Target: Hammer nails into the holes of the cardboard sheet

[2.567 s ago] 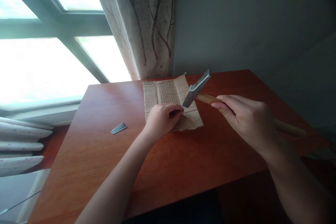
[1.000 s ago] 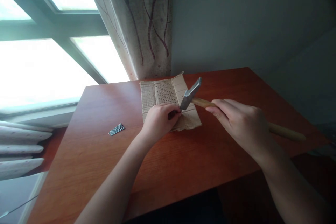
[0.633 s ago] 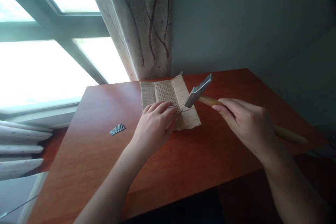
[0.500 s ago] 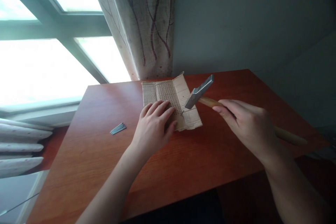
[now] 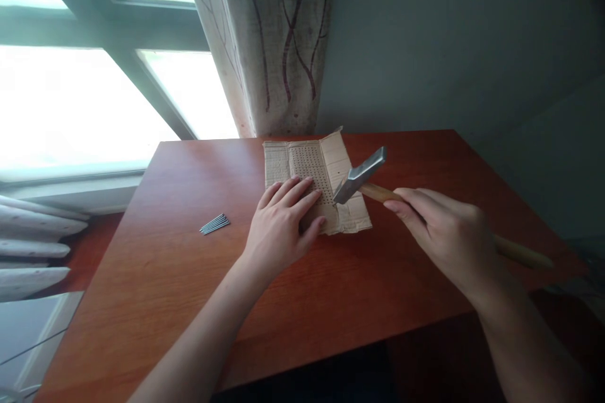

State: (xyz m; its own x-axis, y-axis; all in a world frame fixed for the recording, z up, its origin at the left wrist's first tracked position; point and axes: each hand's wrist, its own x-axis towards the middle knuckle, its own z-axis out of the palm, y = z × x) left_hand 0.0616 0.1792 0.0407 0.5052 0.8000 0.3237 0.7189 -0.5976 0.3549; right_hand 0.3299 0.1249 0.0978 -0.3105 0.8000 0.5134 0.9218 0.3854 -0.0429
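My right hand (image 5: 447,236) is closed round the wooden handle of a hammer (image 5: 363,175). The hammer's metal head is low over the right part of a creased cardboard sheet (image 5: 336,160), its lower end at or just above a small nail there, mostly hidden by the head. Rows of small holes cover the sheet's middle panel. My left hand (image 5: 283,220) lies flat on the sheet's near left part with its fingers spread, hiding some of the holes. To the left of that hand, several loose nails (image 5: 215,224) lie side by side.
The reddish-brown wooden table (image 5: 189,302) carries everything. Behind it hang a patterned curtain (image 5: 283,44) and a grey wall (image 5: 425,44). A bright window (image 5: 57,107) is on the left, with the table's left edge below it.
The hammer head has come down a little, towards the nail in the cardboard. My left hand stays flat on the sheet. The whole view has shifted slightly.
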